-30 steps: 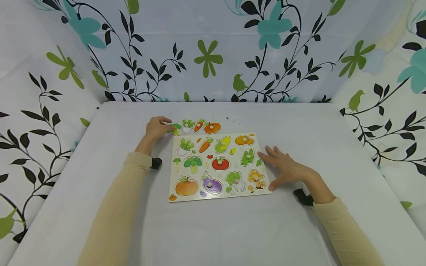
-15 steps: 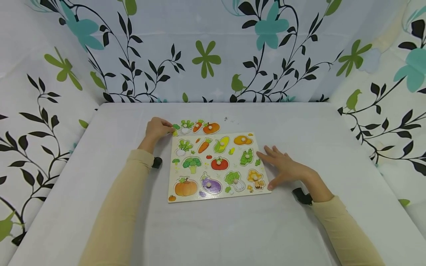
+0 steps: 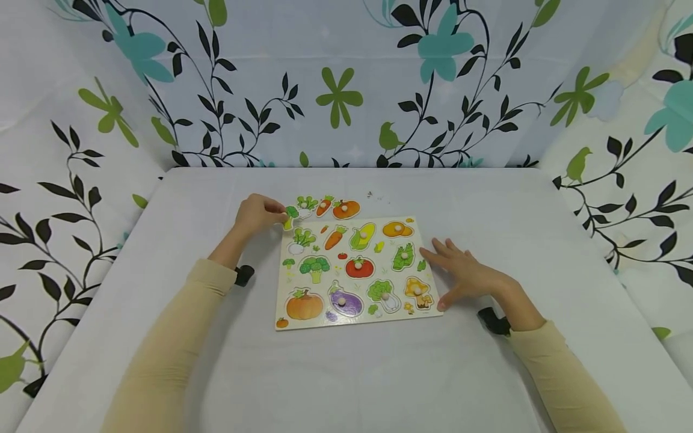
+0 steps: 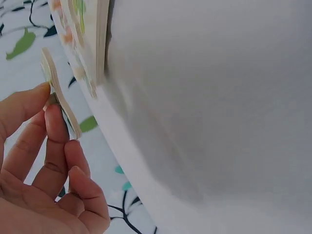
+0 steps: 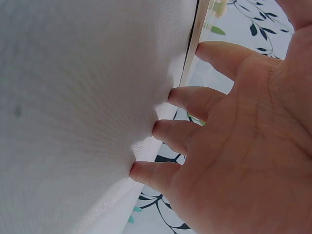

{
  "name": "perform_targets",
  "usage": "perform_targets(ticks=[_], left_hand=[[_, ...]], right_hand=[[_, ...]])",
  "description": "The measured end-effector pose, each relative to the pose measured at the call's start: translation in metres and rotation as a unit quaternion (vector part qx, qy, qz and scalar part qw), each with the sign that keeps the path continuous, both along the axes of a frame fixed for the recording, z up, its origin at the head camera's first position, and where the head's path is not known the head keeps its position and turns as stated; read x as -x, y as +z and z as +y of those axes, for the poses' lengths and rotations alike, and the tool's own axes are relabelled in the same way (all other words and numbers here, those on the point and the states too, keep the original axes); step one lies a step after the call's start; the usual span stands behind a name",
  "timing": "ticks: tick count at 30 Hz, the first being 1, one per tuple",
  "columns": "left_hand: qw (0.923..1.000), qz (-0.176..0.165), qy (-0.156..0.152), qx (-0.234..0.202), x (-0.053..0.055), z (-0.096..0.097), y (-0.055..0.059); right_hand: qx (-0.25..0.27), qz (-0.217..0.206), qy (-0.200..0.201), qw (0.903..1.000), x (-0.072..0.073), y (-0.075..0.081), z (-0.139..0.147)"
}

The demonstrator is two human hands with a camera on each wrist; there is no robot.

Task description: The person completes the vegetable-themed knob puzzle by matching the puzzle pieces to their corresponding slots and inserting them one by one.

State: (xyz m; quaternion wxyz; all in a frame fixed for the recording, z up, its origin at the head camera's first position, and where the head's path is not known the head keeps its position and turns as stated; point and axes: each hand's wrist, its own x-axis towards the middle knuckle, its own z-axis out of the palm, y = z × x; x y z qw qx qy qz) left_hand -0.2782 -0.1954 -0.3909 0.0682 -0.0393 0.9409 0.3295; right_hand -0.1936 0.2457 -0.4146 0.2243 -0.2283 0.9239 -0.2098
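My left hand (image 3: 258, 214) pinches a broccoli puzzle piece (image 3: 290, 218) by its knob, beyond the far left corner of the puzzle board (image 3: 346, 322). In the left wrist view the broccoli piece (image 4: 61, 95) is seen edge-on between thumb and fingertips, raised off the table. My right hand (image 3: 465, 273) is spread along the board's right side, its fingers straight and their tips on the cloth and the board's edge (image 5: 192, 44). Knobbed tomato (image 3: 360, 267), eggplant (image 3: 345, 302), bok choy (image 3: 383, 294) and mushroom (image 3: 418, 293) pieces sit in the board.
Behind the board lie loose turnip (image 3: 306, 206), carrot (image 3: 324, 205) and orange pumpkin (image 3: 346, 209) pieces in a row. A white cloth covers the table (image 3: 346, 379). A patterned curtain (image 3: 346, 54) hangs at the table's back edge.
My left hand has taken hold of the broccoli piece, lifted it and brought it slightly right and nearer. The right hand stays by the board.
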Motion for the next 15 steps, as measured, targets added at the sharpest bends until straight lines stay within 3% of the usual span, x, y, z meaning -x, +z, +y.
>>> perform_targets(ticks=[4,8,15], left_hand=[[0.9993,-0.008,-0.037,0.007,-0.017,0.009,0.0],[0.9982,-0.014,-0.055,0.019,-0.033,0.02,-0.001],[0.9948,-0.002,-0.092,0.042,-0.052,0.035,0.0]], right_hand=[[0.001,0.002,0.002,1.0,0.0,0.001,0.0],[0.006,0.001,0.003,1.0,0.0,0.001,0.001],[0.006,0.002,0.002,1.0,0.0,0.001,0.002]])
